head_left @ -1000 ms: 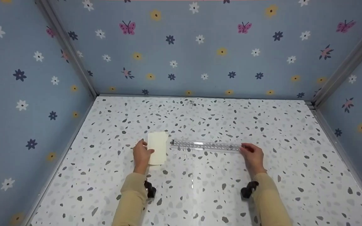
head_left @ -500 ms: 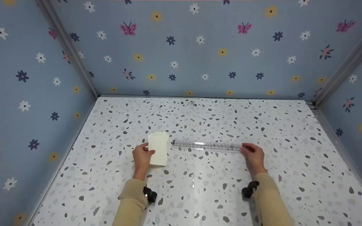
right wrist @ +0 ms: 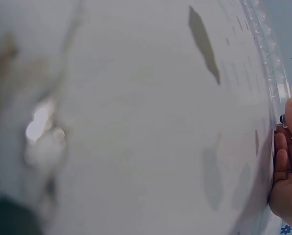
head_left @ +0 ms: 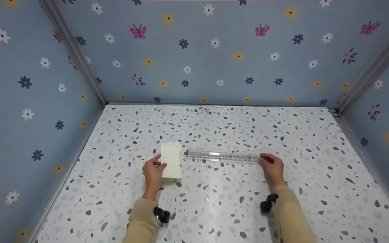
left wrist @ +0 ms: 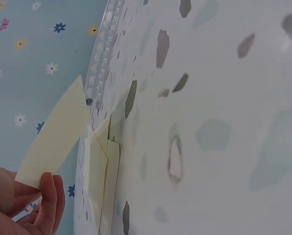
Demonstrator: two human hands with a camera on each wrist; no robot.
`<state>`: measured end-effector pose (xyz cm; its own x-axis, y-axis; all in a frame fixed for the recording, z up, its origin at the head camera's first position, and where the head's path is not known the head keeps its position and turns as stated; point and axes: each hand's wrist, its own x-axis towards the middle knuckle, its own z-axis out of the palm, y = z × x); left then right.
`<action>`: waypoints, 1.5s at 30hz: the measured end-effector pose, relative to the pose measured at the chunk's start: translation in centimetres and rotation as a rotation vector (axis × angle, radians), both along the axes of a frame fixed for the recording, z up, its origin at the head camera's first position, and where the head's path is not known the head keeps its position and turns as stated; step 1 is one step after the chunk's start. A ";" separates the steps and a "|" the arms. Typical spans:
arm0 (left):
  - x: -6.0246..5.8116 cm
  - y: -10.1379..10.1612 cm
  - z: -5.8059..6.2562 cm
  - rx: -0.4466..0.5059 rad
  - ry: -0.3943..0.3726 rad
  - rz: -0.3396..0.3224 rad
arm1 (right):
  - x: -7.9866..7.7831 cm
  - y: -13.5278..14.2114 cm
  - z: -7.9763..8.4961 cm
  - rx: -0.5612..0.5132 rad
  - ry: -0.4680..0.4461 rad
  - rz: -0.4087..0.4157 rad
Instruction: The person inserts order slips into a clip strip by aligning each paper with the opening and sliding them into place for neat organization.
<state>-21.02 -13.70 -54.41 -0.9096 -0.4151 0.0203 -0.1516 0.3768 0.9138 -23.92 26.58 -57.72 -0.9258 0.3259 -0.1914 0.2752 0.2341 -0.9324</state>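
Note:
My left hand (head_left: 153,170) pinches a pale yellow paper sheet (head_left: 171,160) by its near left part, thumb on one face and fingers on the other. In the left wrist view that paper sheet (left wrist: 58,132) is tilted up off the table, above more folded pale yellow paper (left wrist: 103,171) lying there. To its right lies a long clear plastic case (head_left: 221,156) with a row of clear round shapes inside and a dark left end. My right hand (head_left: 272,167) holds the right end of this case between thumb and fingers, as the right wrist view also shows.
The white speckled table (head_left: 235,195) reaches back to a blue flowered wall (head_left: 214,67), with similar walls at left and right. Grey metal posts (head_left: 74,50) stand in the corners. A black wrist camera (head_left: 162,214) sits on each sleeve.
My left hand has drawn back slightly and raised the near edge of the paper sheet, shifting it a little to the right. My right hand and the plastic case stay put.

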 end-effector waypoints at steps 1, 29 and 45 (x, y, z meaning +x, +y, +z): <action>0.1 0.0 0.0 0.003 0.003 -0.001 | 0.0 0.0 0.0 -0.007 0.000 0.000; 2.0 2.5 -0.7 0.103 -0.034 -0.021 | 0.0 0.2 0.1 0.057 -0.032 0.008; 2.5 3.6 -1.4 0.149 -0.057 -0.113 | -0.1 0.4 -0.1 0.116 0.029 0.036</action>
